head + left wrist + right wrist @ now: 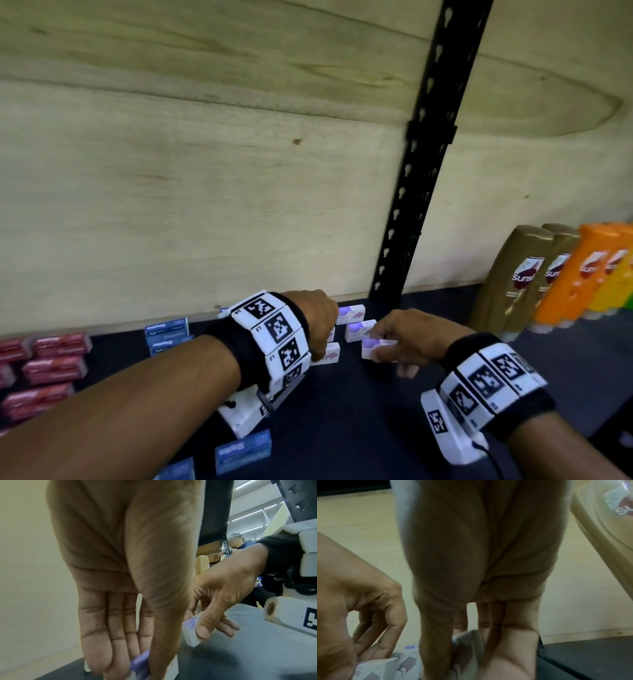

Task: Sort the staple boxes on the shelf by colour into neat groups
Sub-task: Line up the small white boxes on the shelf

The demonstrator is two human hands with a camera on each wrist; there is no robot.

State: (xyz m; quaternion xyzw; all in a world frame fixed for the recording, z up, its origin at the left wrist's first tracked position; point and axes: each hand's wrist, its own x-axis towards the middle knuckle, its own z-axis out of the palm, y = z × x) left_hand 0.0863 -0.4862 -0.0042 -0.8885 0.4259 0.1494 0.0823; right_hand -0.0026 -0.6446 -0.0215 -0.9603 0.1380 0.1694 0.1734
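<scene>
On the shelf (394, 411), left grip (318, 325) pinches one purple box (329, 354); right grip (400, 339) pinches another (371, 349).

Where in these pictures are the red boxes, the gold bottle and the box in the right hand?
red boxes (54, 369), head view, top of one box.
gold bottle (513, 274), head view, its front.
box in the right hand (189, 632), left wrist view, its end face.

The light is soft and a bit dim. The wooden back wall (205, 171) looks bright, the dark shelf (342, 411) looks shadowy. Both wrist pictures are blurry and close up. Lines bend at the picture edges. Bright light strips (248, 516) glow far away.
</scene>
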